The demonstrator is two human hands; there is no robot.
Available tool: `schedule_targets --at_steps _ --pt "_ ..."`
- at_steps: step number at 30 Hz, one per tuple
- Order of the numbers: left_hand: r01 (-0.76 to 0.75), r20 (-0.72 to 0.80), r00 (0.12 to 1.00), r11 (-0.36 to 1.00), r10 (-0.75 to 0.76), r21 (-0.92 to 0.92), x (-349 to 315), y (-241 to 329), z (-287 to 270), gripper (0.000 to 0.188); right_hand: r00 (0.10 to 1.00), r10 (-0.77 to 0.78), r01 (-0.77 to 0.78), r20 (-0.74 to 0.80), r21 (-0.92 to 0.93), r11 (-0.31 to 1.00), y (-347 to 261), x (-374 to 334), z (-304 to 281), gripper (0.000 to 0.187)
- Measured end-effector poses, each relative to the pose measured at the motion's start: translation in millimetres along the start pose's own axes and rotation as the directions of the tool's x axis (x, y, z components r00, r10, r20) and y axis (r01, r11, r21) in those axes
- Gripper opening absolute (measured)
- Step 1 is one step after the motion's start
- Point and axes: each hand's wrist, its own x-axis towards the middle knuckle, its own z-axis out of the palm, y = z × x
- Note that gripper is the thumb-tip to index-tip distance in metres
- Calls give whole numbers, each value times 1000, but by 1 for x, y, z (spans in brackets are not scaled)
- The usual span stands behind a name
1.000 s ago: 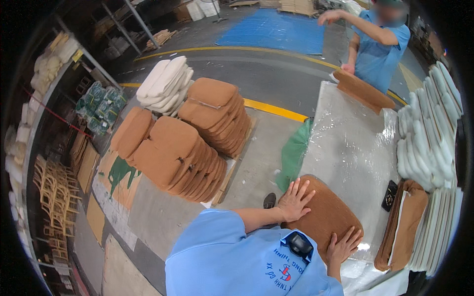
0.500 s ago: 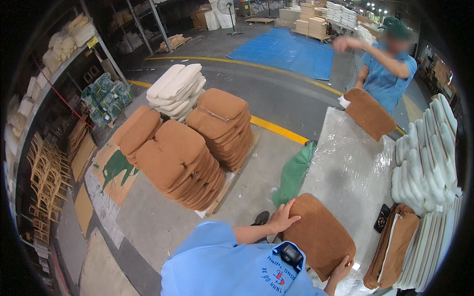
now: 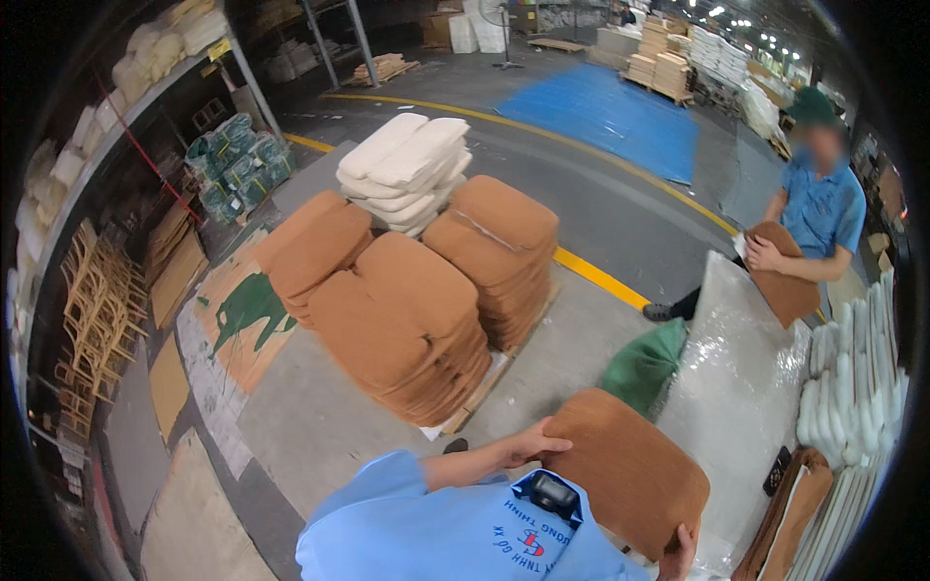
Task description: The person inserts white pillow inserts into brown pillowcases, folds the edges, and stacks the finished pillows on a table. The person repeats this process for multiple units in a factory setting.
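A brown fabric seat cushion point(image 3: 630, 470) with rounded corners is held in front of my body, above the near end of the plastic-covered table. My left hand point(image 3: 536, 443) grips its left edge, thumb on top and fingers partly hidden beneath. At the lower right corner my right hand point(image 3: 680, 554) holds the cushion the same way. Across the table a co-worker in a blue shirt point(image 3: 823, 208) holds another brown cushion point(image 3: 783, 276) with both hands.
Stacks of brown cushions point(image 3: 397, 310) and white pads point(image 3: 402, 160) stand on a pallet to the left. The plastic-wrapped table point(image 3: 722, 387) extends ahead, with a green sack point(image 3: 644, 368) on its left. White cushions point(image 3: 843, 387), folded brown pieces point(image 3: 790, 513) and a black device point(image 3: 777, 472) line its right side.
My view has swung left. The cushion in my hands has come off the table toward the stacks. The co-worker's raised arm has come down onto the other cushion.
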Motion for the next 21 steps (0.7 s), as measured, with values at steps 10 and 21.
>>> schedule_targets --at_steps 10,21 --pt "-478 -628 737 849 249 -224 -252 99 -227 54 858 54 54 511 -194 979 40 165 436 62" --pt "-884 -834 241 467 497 24 -326 210 -343 54 868 -66 177 492 -183 967 30 187 664 41"
